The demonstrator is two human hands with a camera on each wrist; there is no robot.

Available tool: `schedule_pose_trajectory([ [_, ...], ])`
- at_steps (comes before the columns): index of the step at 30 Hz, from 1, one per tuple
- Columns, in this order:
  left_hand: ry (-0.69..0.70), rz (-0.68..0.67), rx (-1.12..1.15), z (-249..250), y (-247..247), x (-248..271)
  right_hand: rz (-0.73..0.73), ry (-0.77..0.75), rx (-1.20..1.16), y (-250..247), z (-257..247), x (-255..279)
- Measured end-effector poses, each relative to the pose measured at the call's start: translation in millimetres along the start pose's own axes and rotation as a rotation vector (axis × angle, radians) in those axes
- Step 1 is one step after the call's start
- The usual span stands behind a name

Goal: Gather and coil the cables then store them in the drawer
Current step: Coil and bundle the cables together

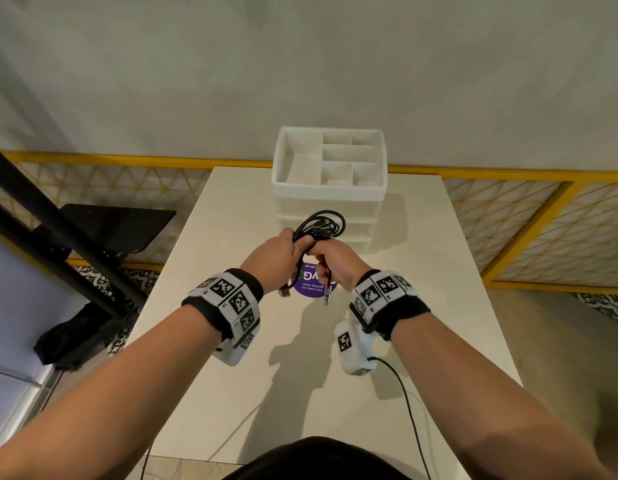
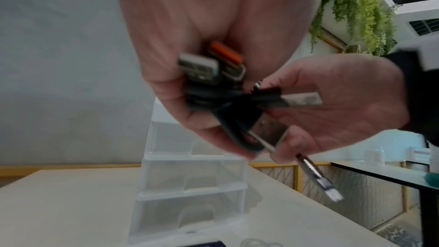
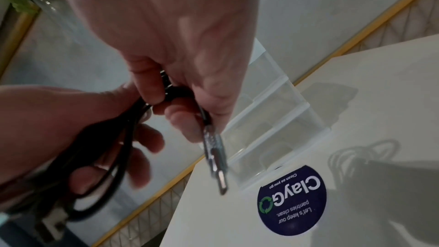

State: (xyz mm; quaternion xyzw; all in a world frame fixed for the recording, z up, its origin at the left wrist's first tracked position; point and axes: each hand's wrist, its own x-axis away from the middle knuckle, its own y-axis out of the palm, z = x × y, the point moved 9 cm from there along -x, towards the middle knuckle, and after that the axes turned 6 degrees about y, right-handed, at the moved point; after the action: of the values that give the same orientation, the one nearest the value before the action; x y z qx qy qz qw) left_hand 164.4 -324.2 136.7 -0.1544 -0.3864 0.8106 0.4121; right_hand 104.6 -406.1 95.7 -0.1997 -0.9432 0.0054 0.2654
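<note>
Both hands hold a bundle of black cables (image 1: 323,225) above the white table, just in front of the drawer unit (image 1: 330,188). My left hand (image 1: 286,252) grips the coiled loops, with several USB plugs (image 2: 209,65) sticking out of its fist. My right hand (image 1: 326,258) pinches one cable end, and its silver plug (image 3: 215,159) hangs down from the fingers. In the right wrist view the black loops (image 3: 114,149) run through the left hand (image 3: 71,138). The translucent drawers (image 2: 190,185) all look pushed in.
A round dark blue sticker (image 1: 309,287) lies on the white table (image 1: 421,306) under the hands. The drawer unit's top tray (image 1: 335,157) has several empty compartments. A black stand (image 1: 103,230) sits left of the table. Yellow-framed lattice (image 1: 525,216) runs behind.
</note>
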Motion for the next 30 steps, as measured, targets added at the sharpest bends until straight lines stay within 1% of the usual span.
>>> schedule_pose_trajectory([
  [2, -0.009, -0.015, 0.033, -1.3, 6.2, 1.6, 0.001, 0.004, -0.063, 0.1, -0.2, 1.1],
  [6, -0.024, -0.012, 0.085, -1.6, 8.6, 3.3, -0.019, -0.038, -0.131, 4.5, -2.6, 3.2],
  [9, -0.056, -0.017, 0.049, -4.5, 7.9, 3.6, -0.06, -0.083, -0.13, 8.7, -4.4, 5.2],
  [12, -0.062, -0.057, 0.031, -6.8, 10.9, 2.5, -0.075, -0.123, -0.129, 6.4, -7.5, 8.7],
  [15, -0.067, -0.106, 0.075, -9.2, 16.0, 2.6, -0.063, -0.102, -0.138, 4.0, -4.1, 4.7],
  [17, -0.074, -0.107, 0.109, -8.9, 17.1, 3.1, -0.075, -0.067, -0.255, 4.6, -1.1, 3.4],
  [20, -0.08, -0.064, 0.187, -9.8, 15.5, 1.7, -0.105, -0.041, -0.578, 3.1, -2.3, 6.4],
  [21, -0.083, -0.048, 0.197, -11.1, 14.4, 1.2, -0.109, -0.044, -0.643, 1.1, -3.9, 7.0],
  [22, -0.086, -0.036, 0.198, -12.4, 13.4, 0.7, -0.107, -0.045, -0.641, -0.7, -4.8, 6.1],
  [23, -0.087, -0.022, 0.193, -13.8, 12.1, 0.3, -0.093, -0.052, -0.574, -2.5, -6.0, 4.8],
  [27, -0.108, 0.069, 0.264, -17.0, -3.3, 1.0, 0.048, -0.069, 0.031, -16.7, -1.4, 4.1],
  [28, -0.113, 0.086, 0.282, -17.7, -7.3, 1.2, 0.077, -0.07, 0.108, -21.3, 2.1, 2.9],
  [29, -0.12, 0.091, 0.298, -18.6, -10.0, 1.6, 0.094, -0.064, 0.127, -24.9, 5.1, 2.3],
  [30, -0.129, 0.087, 0.31, -19.7, -10.5, 2.0, 0.098, -0.047, 0.097, -27.3, 8.3, 1.7],
])
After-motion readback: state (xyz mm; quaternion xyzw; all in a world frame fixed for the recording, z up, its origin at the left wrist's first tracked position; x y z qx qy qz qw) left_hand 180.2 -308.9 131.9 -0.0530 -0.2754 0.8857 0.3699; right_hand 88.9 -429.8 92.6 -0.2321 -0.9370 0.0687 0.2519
